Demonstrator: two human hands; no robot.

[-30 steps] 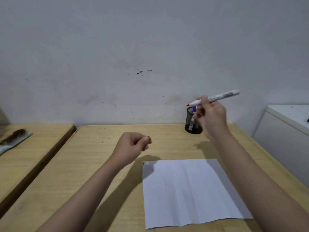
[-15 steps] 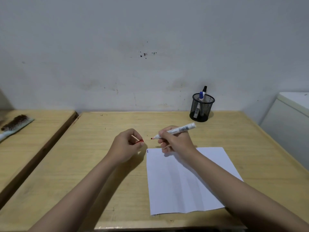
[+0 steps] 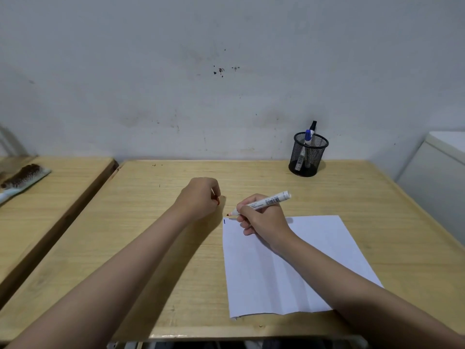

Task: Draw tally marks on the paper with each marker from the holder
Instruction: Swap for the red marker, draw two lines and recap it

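A white sheet of paper (image 3: pixel 289 265) lies on the wooden desk (image 3: pixel 156 248), with one short blue mark (image 3: pixel 224 221) at its top left corner. My right hand (image 3: pixel 261 217) holds an uncapped white marker (image 3: pixel 266 202) whose red tip hovers just above the paper's top left corner. My left hand (image 3: pixel 201 197) rests to the left of the paper, fingers closed on the small red cap (image 3: pixel 218 201). A black mesh holder (image 3: pixel 308 154) stands at the back right, with a blue-capped marker (image 3: pixel 307 137) and a black-capped one (image 3: pixel 313 125) in it.
A second wooden surface (image 3: pixel 50 187) adjoins on the left, with a brush (image 3: pixel 22 177) lying on it. A white cabinet (image 3: pixel 437 172) stands to the right of the desk. A grey wall runs behind.
My right hand brought the marker down from beside the holder to the paper's top left corner. The cap came off and sits in my left hand. The view tilted downward.
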